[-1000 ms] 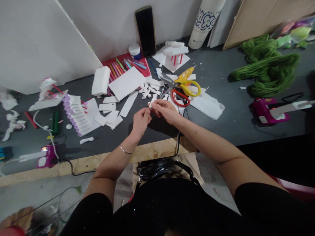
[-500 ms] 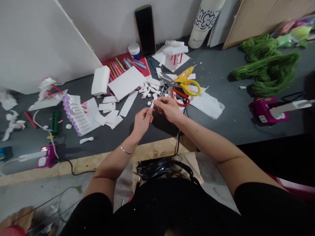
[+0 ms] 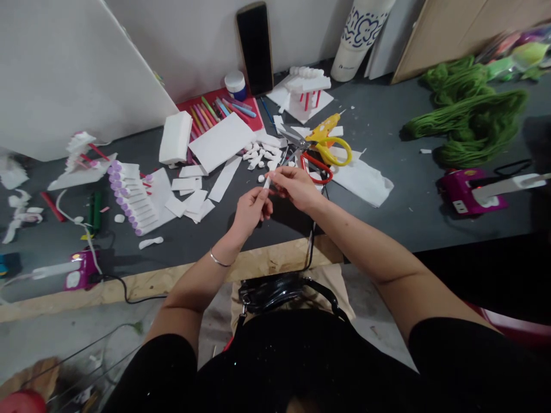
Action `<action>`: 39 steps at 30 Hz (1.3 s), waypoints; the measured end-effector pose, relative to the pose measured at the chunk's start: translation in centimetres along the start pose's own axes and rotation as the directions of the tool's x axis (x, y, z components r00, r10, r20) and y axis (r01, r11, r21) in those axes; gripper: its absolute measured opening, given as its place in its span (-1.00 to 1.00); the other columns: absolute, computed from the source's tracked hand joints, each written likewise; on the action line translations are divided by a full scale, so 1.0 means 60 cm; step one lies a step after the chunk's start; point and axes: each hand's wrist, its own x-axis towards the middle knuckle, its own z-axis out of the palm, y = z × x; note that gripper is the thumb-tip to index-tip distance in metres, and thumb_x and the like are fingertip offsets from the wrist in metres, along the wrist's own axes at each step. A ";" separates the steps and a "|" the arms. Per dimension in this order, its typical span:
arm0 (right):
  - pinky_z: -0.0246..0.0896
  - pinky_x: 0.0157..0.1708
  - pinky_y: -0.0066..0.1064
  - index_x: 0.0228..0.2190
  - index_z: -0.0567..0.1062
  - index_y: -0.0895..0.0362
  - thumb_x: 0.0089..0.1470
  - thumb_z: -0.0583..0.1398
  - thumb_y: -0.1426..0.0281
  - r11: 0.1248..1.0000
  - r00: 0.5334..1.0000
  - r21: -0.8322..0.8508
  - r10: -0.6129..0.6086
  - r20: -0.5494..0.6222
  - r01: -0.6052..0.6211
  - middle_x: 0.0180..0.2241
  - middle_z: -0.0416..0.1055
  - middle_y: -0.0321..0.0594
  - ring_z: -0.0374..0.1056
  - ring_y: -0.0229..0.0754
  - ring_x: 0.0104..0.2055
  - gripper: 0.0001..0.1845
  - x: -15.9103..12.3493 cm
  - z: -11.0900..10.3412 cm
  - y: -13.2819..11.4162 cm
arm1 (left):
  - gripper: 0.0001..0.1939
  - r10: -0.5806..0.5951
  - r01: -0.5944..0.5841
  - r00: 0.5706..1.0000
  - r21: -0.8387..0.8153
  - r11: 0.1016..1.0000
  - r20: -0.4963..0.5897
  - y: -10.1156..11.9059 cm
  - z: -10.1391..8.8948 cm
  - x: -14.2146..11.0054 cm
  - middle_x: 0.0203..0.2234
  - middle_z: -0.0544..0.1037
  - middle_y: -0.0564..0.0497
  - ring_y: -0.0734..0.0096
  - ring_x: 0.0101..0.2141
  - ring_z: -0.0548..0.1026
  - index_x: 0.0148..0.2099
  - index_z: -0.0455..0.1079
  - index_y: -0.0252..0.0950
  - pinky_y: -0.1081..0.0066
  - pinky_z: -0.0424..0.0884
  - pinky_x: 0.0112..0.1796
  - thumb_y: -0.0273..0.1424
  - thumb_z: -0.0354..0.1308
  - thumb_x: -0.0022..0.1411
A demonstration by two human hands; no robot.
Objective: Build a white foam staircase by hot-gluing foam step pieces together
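Between my fingertips is a small white strip, which looks like paper or tissue. My left hand pinches its lower end, and my right hand closes on its upper end. Just beyond them lies a pile of small white rolled pieces. Scissors with one yellow and one red handle rest beside my right hand, partly over a yellow glue gun. Flat white strips and cut pieces are spread to the left of my left hand.
Small white models with red posts stand at the back and far left. A phone leans on the wall near a tumbler. Green yarn and a purple power strip are at right. Markers lie on red paper.
My fingers have shifted slightly along the white strip, and its knobbed upper end is now covered by my right fingers. The view has moved a little; the other things stay put.
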 end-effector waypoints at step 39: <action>0.18 -0.63 -0.58 -0.46 0.47 0.07 -0.10 0.51 0.01 0.992 0.985 0.124 0.007 -0.173 0.015 -0.55 0.34 -0.45 0.40 -0.38 -0.51 -0.52 0.007 -0.007 -0.003 | -0.53 0.288 -0.288 0.952 0.016 0.957 -0.102 -0.018 0.007 -0.014 -0.36 0.72 -0.03 0.55 -0.51 0.61 0.05 0.66 -0.20 0.57 0.46 -0.58 0.02 0.30 0.32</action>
